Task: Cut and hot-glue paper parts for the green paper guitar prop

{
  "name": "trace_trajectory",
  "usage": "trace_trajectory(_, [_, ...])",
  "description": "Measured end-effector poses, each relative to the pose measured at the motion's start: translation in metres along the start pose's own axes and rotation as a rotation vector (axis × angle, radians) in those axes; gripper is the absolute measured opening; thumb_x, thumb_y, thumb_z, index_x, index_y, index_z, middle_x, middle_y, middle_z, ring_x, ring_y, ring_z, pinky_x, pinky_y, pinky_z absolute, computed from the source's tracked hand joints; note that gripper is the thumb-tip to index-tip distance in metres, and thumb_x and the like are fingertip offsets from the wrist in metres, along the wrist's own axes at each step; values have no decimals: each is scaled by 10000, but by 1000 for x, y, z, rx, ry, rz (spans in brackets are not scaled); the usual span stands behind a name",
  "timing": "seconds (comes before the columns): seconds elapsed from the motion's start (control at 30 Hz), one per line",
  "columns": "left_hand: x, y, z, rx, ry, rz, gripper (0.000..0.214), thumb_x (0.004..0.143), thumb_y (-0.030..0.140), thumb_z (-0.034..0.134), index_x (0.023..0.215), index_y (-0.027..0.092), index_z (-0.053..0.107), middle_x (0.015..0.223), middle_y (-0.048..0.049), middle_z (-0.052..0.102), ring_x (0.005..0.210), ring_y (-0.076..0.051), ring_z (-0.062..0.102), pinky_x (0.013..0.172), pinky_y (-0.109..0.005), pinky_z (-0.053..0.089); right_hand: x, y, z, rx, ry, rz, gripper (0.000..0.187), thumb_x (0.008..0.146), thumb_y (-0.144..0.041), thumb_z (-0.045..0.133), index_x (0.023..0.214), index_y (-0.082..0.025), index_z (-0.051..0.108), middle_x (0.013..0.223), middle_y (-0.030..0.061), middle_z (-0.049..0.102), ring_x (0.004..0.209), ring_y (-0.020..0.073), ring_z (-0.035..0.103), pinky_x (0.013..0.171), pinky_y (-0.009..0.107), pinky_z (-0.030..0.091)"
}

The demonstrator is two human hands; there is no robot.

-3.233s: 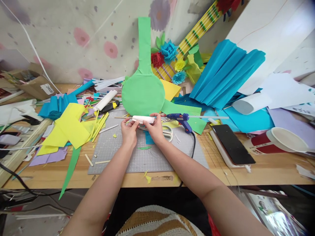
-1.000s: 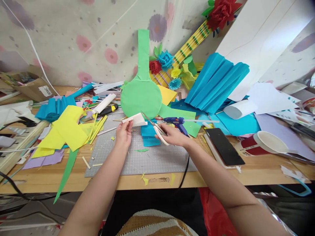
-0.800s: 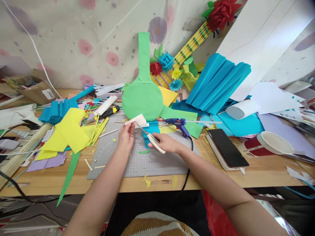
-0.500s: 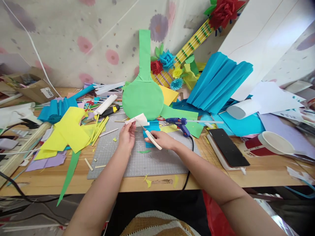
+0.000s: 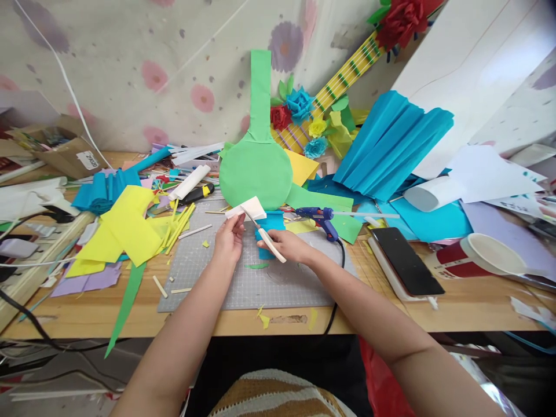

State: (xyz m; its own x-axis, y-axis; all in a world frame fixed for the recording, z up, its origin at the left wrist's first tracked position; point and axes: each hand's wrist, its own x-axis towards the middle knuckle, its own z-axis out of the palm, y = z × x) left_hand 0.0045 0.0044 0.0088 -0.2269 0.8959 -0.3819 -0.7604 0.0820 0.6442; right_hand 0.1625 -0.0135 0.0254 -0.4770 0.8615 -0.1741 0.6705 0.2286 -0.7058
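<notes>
Closed on a piece of white paper (image 5: pixel 255 207), my left hand (image 5: pixel 230 236) holds it above the grey cutting mat (image 5: pixel 278 289). My right hand (image 5: pixel 290 245) grips white-handled scissors (image 5: pixel 271 243), whose blades reach across the white paper. Under the scissors lies a strip of blue crepe paper (image 5: pixel 273 223) on the mat. Just behind my hands, a green guitar-like shape (image 5: pixel 256 174) with a round body and a straight neck leans upright. A blue glue gun (image 5: pixel 320 218) rests to the right of my right hand.
Yellow paper sheets (image 5: pixel 125 226) and a utility knife (image 5: pixel 197 193) lie at left. Folded blue crepe paper (image 5: pixel 391 145) stands behind, near a yellow flowered guitar (image 5: pixel 343 75). A phone (image 5: pixel 406 260) and a paper cup (image 5: pixel 478 255) are at right. The glue gun's black cord (image 5: pixel 339 284) hangs over the table edge.
The whole view has shifted slightly, so things appear a little farther right. Both hands keep their hold on the paper and scissors; the scissors' blades stay at the paper.
</notes>
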Motion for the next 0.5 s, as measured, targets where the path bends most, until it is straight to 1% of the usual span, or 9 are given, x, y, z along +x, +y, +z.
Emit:
trace_trajectory(0.13, [1, -1, 0, 16, 12, 23, 118, 709, 50, 576, 769, 133, 634, 841, -44, 691, 800, -105, 655, 500, -97, 470, -5, -5, -7, 52, -35, 11, 448, 740, -622, 445, 656, -183, 443, 588, -28, 474, 545, 104, 423, 507, 227, 318])
trace_trajectory(0.27, [1, -2, 0, 6, -9, 42, 125, 682, 52, 597, 779, 124, 628, 816, -45, 691, 787, -108, 657, 527, -110, 484, -11, -5, -13, 151, -83, 5, 448, 729, -625, 462, 652, -185, 434, 563, -33, 467, 511, 97, 424, 482, 229, 339])
trace_trajectory(0.33, [-1, -1, 2, 17, -5, 50, 110, 676, 52, 598, 759, 122, 617, 788, -41, 688, 764, -105, 657, 523, -114, 482, -13, -4, -17, 239, -161, -3, 454, 731, -640, 449, 673, -190, 424, 568, -37, 461, 501, 92, 426, 470, 227, 350])
trace_trajectory(0.4, [-3, 1, 3, 54, -3, 54, 95, 675, 49, 594, 737, 121, 600, 757, -38, 682, 731, -101, 656, 517, -121, 478, -15, -3, -25, 316, -266, -20, 465, 751, -653, 406, 690, -193, 426, 578, -33, 466, 503, 90, 430, 472, 228, 365])
trace_trajectory(0.5, [-5, 5, 3, 159, -21, 68, 104, 664, 60, 605, 740, 126, 578, 738, -36, 675, 700, -108, 654, 508, -138, 468, -18, -1, -42, 339, -396, -41, 501, 766, -670, 352, 676, -188, 456, 588, -19, 491, 519, 92, 442, 499, 233, 389])
